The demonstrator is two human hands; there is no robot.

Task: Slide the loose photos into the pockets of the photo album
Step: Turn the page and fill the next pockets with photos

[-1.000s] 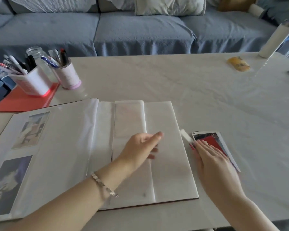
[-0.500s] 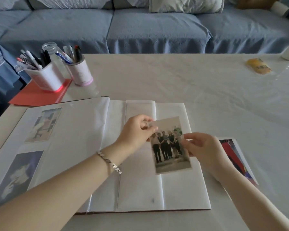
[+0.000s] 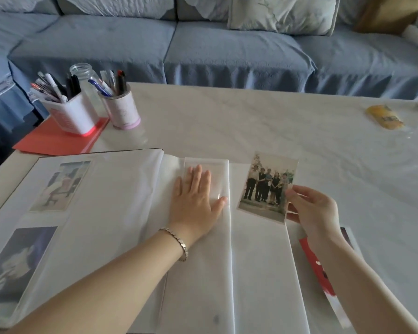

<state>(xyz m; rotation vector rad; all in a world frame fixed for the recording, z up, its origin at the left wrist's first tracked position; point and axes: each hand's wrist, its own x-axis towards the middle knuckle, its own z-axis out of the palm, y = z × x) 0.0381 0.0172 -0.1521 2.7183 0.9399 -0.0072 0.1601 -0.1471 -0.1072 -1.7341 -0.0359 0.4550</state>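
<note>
Whereas both hands pinched the rectangular photo [image 3: 263, 189] earlier, left hand [image 3: 193, 198] now lies flat on the translucent album [image 3: 258, 273] page; right hand [image 3: 316, 210] alone pinches it

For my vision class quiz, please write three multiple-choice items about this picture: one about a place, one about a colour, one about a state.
1. Where is the group photo?
A. on the sofa
B. over the right page of the album
C. in a pen cup

2. What colour is the folder?
A. red
B. green
C. black

3. How is the left hand?
A. gripping a pen
B. pinching a card
C. lying flat on the album

Key:
1 B, the right hand holds it there by its edge.
2 A, it shows red under the pen holder.
3 C, its fingers lie straight on the page.
</note>
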